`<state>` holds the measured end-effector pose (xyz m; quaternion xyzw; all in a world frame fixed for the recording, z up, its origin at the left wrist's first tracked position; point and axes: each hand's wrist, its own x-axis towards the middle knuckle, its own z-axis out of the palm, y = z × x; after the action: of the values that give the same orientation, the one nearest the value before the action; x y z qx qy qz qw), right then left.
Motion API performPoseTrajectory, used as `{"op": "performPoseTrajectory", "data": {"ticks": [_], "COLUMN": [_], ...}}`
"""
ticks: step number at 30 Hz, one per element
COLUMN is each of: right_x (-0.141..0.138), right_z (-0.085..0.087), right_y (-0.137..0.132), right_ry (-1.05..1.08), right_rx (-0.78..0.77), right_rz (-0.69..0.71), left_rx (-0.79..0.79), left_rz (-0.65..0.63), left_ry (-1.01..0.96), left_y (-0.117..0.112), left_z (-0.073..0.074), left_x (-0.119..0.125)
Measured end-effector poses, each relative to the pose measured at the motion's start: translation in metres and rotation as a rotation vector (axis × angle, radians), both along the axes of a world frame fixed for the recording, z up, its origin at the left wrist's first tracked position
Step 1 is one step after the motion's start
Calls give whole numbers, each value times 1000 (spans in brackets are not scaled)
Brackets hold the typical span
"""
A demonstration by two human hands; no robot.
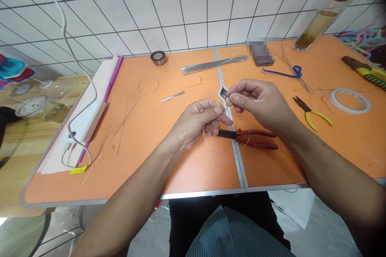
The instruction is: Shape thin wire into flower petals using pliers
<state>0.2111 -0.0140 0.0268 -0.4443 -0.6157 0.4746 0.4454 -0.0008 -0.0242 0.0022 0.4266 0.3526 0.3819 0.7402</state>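
Both hands meet over the middle seam of the orange folding table (169,160), working one thin silver wire (212,105). The left hand (197,122) has its fingers curled in, with thumb and forefinger pinching a small coil of the wire, while the lower fingers fold loosely beneath. The right hand (259,102) has thumb and forefinger pressed together on the wire just beside that coil, and its other fingers are bent and tucked. From the coil the wire's free length drops in a wide arc to the tabletop, passing over the red-handled pliers (250,136) that lie just below the hands. The wire looks very light and springy: it holds a curve yet seems ready to unwind if released, and it is probably slick and easily kinked. The surest hold is therefore close to the coil, with the fingertips tight against each other rather than out along the loose tail. Its cut end may prick. Around the hands lie a bundle of straight wires (214,64), a loose wire ring (148,85), yellow-handled pliers (313,114), a roll of white tape (350,100), a blue pipe cleaner (286,73) and a tall glass bottle (325,16). A white power strip (87,120) sits at the left edge.
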Motion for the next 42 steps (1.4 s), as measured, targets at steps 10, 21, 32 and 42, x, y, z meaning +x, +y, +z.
{"op": "performPoseTrajectory", "data": {"ticks": [10,21,32,42], "right_x": [4,6,2,-1], "right_z": [-5,-15,-15,-15], "right_y": [3,8,8,9], "right_ry": [21,76,116,111], "right_rx": [-34,-68,-70,-91], "right_rz": [49,116,145,178], "left_rx": [-4,-128,-109,-52], "left_rz": [-33,-67,-38,-29], "left_ry": [16,1,88,140], "left_y": [0,0,-1,-1], "left_z": [3,5,6,3], "left_x": [2,3,4,4]}}
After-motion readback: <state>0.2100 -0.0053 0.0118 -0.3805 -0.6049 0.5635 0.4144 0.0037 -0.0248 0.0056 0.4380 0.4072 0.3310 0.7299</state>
